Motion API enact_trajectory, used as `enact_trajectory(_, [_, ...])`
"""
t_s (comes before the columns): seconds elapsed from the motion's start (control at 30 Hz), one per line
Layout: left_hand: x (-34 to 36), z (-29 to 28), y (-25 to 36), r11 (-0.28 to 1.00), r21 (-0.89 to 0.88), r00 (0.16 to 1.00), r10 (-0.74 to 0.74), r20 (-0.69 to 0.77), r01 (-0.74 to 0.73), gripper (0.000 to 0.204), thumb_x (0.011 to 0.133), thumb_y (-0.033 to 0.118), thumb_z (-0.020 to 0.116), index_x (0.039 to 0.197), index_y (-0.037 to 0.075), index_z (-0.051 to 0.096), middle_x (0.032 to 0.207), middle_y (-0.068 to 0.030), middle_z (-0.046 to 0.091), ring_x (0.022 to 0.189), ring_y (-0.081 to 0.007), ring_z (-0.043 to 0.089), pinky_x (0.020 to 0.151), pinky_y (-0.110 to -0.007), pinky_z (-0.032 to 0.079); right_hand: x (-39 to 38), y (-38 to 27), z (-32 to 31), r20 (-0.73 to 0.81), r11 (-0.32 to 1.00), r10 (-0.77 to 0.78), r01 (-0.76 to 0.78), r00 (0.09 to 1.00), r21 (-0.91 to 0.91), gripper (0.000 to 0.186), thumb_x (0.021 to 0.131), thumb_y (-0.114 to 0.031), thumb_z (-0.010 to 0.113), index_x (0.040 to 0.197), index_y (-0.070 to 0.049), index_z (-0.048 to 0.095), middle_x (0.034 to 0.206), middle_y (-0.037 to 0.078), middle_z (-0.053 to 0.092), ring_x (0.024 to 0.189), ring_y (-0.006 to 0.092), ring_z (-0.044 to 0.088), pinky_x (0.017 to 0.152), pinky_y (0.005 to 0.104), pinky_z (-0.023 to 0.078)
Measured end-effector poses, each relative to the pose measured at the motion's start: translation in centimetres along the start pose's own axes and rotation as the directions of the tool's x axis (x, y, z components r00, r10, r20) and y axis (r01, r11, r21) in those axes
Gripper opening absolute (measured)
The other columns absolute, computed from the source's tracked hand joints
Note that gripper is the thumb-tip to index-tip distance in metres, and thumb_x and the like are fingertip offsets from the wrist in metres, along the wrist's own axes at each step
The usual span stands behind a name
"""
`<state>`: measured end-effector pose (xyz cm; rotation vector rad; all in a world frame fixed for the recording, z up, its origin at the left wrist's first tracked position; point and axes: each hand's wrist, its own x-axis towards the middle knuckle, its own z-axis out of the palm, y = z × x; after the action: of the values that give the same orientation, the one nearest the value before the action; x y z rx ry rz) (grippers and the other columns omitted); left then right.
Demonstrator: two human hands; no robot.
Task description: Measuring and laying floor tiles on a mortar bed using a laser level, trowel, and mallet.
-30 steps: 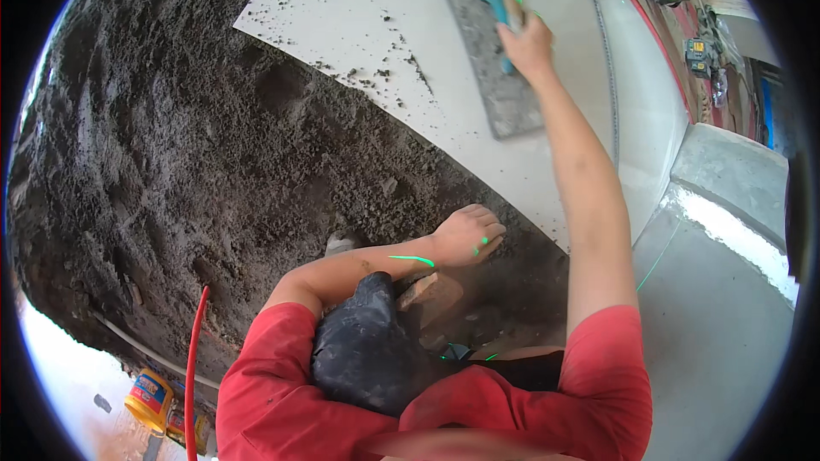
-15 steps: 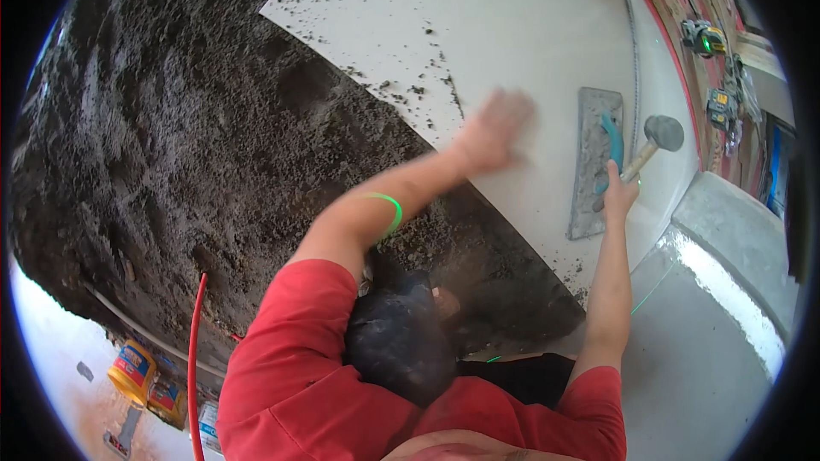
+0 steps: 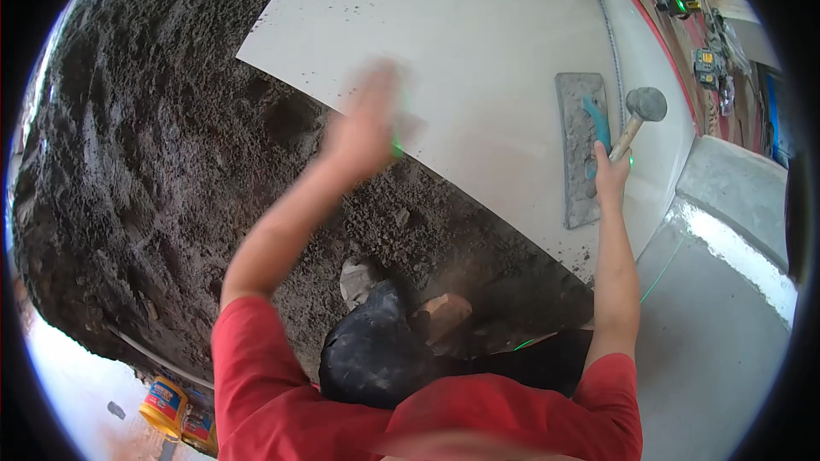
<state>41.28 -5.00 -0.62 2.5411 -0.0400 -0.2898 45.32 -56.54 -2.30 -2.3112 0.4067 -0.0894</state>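
My left hand (image 3: 369, 124) is over the long edge of a large white tile (image 3: 478, 51), blurred by motion. Its fingers look stretched out with the thumb apart, and I see nothing held. Dark, crumbly mortar (image 3: 171, 162) borders that edge. My right hand (image 3: 611, 175) grips the wooden handle of a rubber mallet (image 3: 647, 104), its grey head raised away from me. Right beside that hand, a mortar-smeared float (image 3: 576, 201) with a blue handle lies on the tile. Whether the hand touches the float's handle I cannot tell.
My bent knee (image 3: 376, 350) is at the mortar's near side. Two laser levels or similar tools (image 3: 683, 0) sit along the right border. A grey ledge (image 3: 735, 196) curves at the right. A yellow bucket (image 3: 162, 405) stands at the lower left.
My left hand has swept leftward across the tile to its edge. Many crumbs near that edge are gone from the tile. My right hand still holds the mallet; the whole view has shifted slightly.
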Motion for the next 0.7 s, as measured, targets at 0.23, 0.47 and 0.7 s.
enact_trajectory(0.23, [12.3,13.9,3.7,0.805,0.245,0.829,0.560,-0.012,-0.540,0.085,0.100,0.063,0.053,0.163,0.008,0.035,0.170,-0.0138,0.033,0.160,-0.0320,0.021,0.132,-0.053,0.009,0.6,2.6,2.2,-0.026,0.999,-0.052,0.052,0.998,-0.002,0.056,0.093,-0.022,0.080,0.127,0.012,0.052,0.103,0.017,0.069,0.088,0.0254,0.070,0.081,0.0375,0.055])
enact_trajectory(0.47, [16.5,-5.4,-24.0,0.784,0.513,0.904,-0.140,-0.403,0.350,0.091,0.102,0.073,0.036,0.167,0.011,0.025,0.175,-0.0146,0.020,0.162,-0.0346,0.015,0.131,-0.051,0.006,-0.1,3.0,0.5,-0.067,0.976,-0.199,0.191,0.978,-0.106,0.065,0.093,-0.024,0.080,0.139,0.010,0.052,0.125,0.024,0.066,0.120,0.0335,0.063,0.106,0.0422,0.047])
enact_trajectory(0.7, [11.0,3.2,-16.6,0.777,0.591,0.896,0.399,-0.194,-0.218,0.082,0.105,0.064,0.045,0.165,0.010,0.031,0.172,-0.0121,0.028,0.161,-0.0326,0.019,0.131,-0.053,0.011,3.8,1.8,3.0,0.050,0.920,-0.346,0.349,0.937,-0.180,0.065,0.091,-0.041,0.080,0.127,0.009,0.059,0.114,0.024,0.070,0.106,0.0339,0.068,0.092,0.0438,0.053])
